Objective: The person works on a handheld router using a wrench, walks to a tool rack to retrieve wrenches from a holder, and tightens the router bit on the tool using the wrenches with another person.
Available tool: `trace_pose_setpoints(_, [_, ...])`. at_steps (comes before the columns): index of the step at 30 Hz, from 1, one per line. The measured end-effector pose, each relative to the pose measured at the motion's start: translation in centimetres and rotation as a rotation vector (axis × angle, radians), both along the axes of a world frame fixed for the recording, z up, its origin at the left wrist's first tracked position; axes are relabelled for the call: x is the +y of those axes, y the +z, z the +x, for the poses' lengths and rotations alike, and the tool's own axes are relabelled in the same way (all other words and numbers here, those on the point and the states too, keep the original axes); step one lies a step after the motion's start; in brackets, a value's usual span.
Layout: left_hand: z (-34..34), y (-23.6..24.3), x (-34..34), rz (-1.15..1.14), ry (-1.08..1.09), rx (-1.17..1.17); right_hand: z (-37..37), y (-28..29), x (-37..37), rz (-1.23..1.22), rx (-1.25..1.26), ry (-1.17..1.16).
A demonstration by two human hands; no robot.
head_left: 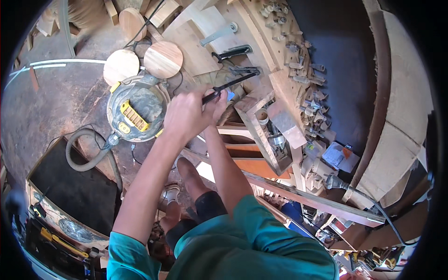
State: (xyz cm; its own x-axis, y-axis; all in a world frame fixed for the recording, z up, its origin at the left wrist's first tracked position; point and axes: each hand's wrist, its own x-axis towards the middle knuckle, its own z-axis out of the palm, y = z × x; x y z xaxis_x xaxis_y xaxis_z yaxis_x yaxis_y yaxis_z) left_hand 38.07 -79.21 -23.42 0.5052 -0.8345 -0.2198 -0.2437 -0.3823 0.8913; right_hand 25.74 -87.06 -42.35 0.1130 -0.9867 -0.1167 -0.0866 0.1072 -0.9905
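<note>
My left hand (pixel 183 111) is closed round the near end of a long black wrench (pixel 233 83). The wrench points up and to the right, over the cluttered bench. Close against it, partly behind the wrench, my right hand (pixel 217 106) is closed with its thumb up; what it grips is hidden. A small blue thing (pixel 230 95) shows beside the right fingertips. On the bench beyond lie another black wrench (pixel 235 52) and a flat grey metal wrench (pixel 218 35).
A round shop vacuum (pixel 158 105) with a grey hose (pixel 86 165) stands left of my arms, by round wooden discs (pixel 163 59). Many router bits (pixel 298 60) line the bench at right. A wooden tray (pixel 254 105) holds metal parts. A black-topped box (pixel 74 186) sits lower left.
</note>
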Motion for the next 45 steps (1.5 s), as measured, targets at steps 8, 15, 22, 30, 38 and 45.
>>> trace_pose_setpoints(8, [0.6, -0.8, -6.7, -0.099, -0.092, -0.033, -1.0, 1.9, 0.8, -0.004, 0.027, 0.028])
trace_pose_setpoints(15, [-0.5, -2.5, -6.2, -0.080, -0.136, 0.000, 1.5, 3.6, 3.0, -0.211, 0.258, 0.129])
trace_pose_setpoints(22, [-3.4, -3.4, -8.6, -0.131, 0.168, 0.100, -1.1, 3.2, 0.5, 0.000, 0.203, 0.094])
trace_pose_setpoints(30, [0.4, -9.9, -11.7, 0.076, -0.235, -0.055, -2.3, -0.9, -2.2, 0.113, 0.145, -0.065])
trace_pose_setpoints(38, [-2.6, -15.0, -12.6, -0.130, 0.013, 0.034, -4.3, -0.5, -5.0, -0.179, 0.532, 0.111])
trace_pose_setpoints(45, [-3.2, -15.4, -10.1, -0.182, 0.187, 0.027, -7.1, -2.7, -7.8, -0.330, 0.645, 0.181])
